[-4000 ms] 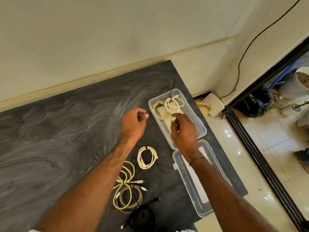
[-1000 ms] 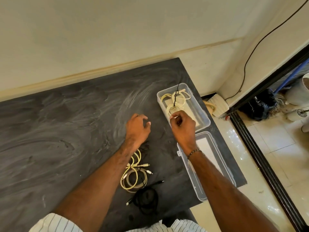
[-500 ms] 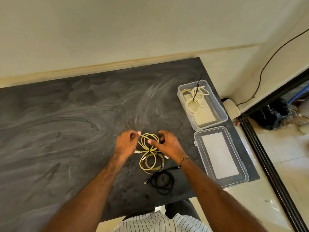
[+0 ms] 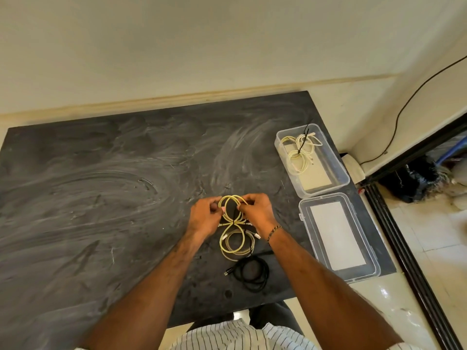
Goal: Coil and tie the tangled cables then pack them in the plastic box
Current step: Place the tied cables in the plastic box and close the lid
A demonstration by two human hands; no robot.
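the fingers of the left hand [image 4: 206, 215] are pinching the left side of the top loop of a yellow cable [image 4: 231, 224], and the fingers of the right hand [image 4: 256, 213] are pinching the right side of the same loop. the two hands are close together with the loop held between them, just above the dark table [image 4: 101, 198]. the yellow cable makes a shape like the number eight, with the top loop in the hands and the bottom loop lying flat on the table nearer the person. a paler cable [image 4: 242, 245] is mixed in with the bottom loop, and small white plugs [image 4: 257, 236] stick out by the right wrist. the right wrist has a thin bracelet [image 4: 274, 231] on it. just below the yellow loops lies a black cable [image 4: 251, 272] in a loose round heap, with its plug end poking out to the left. off to the right, near the table's edge, sits the clear plastic box [image 4: 336, 170], open. inside it, at the far end, are white cables [image 4: 302, 152] already rolled up, with a black tie [image 4: 303, 140] around them. the box lid [image 4: 337, 236] lies flat on the table right next to the box, on the near side. at the bottom of the view there is a bit of striped shirt [image 4: 240, 334].
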